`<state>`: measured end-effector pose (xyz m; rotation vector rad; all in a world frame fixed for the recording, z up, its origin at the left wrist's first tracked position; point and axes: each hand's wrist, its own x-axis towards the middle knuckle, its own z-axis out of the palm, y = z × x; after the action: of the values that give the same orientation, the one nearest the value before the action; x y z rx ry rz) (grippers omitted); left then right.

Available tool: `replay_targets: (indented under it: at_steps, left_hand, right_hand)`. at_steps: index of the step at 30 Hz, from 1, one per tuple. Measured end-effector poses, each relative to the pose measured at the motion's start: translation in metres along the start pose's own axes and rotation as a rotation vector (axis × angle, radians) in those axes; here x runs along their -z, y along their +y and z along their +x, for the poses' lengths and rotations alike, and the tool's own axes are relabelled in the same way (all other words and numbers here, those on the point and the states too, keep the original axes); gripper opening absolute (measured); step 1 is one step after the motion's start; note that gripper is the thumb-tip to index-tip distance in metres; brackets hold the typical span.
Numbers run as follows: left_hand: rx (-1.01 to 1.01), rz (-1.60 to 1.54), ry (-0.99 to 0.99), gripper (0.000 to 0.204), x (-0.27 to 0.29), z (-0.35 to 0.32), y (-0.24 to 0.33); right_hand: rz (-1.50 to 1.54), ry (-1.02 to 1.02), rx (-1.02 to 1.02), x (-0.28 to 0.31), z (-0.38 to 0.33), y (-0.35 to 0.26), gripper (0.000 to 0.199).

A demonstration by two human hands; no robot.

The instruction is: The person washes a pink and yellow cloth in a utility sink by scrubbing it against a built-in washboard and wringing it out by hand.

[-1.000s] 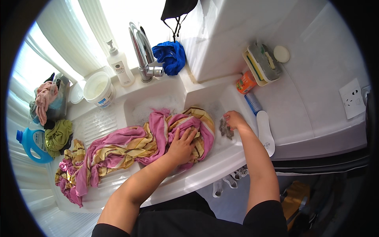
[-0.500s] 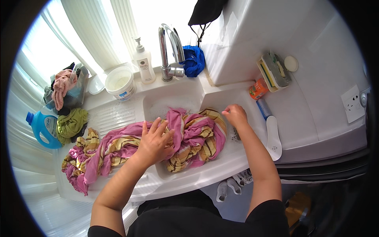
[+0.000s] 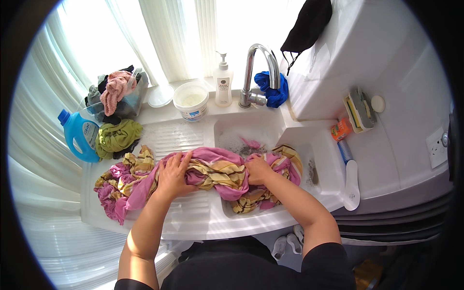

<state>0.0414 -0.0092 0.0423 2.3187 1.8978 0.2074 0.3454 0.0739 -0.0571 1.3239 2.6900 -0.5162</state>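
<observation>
A long pink cloth (image 3: 212,175) with yellow and brown plaid lies twisted from the ribbed drainboard (image 3: 174,135) into the white sink basin (image 3: 256,123). My left hand (image 3: 172,178) grips its middle over the drainboard, fingers over the top and thumb at the near side. Further right, at the basin, my right hand (image 3: 258,170) is closed on a bunched part of the same cloth, with its fingertips partly hidden in the folds. The right end of the cloth rests in the basin, where dark wet specks and a small pink tip show.
A chrome faucet (image 3: 251,77), pump bottle (image 3: 223,82) and white tub (image 3: 191,101) stand along the back. Left are a blue detergent jug (image 3: 79,135), green cloth (image 3: 118,137) and a bin of clothes (image 3: 140,92). Right are a blue-bristled brush (image 3: 352,186), orange container (image 3: 340,129) and sponge holder (image 3: 360,111).
My right hand has come down from beside the basin onto the cloth and closed on it. The cloth's middle is now a tighter twist, and more of the basin shows. The whole view has shifted.
</observation>
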Motion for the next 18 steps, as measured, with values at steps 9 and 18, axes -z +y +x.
replay_targets:
  at_steps: [9, 18]
  left_hand:
    - [0.015, -0.760, 0.255, 0.024, 0.001, 0.047, 0.028]
    - [-0.134, 0.398, -0.229, 0.090, -0.090, 0.127, 0.121]
  right_hand:
    - [1.462, 0.315, -0.404, 0.111, -0.108, 0.013, 0.036]
    - [-0.111, 0.043, -0.556, 0.038, -0.038, 0.034, 0.077]
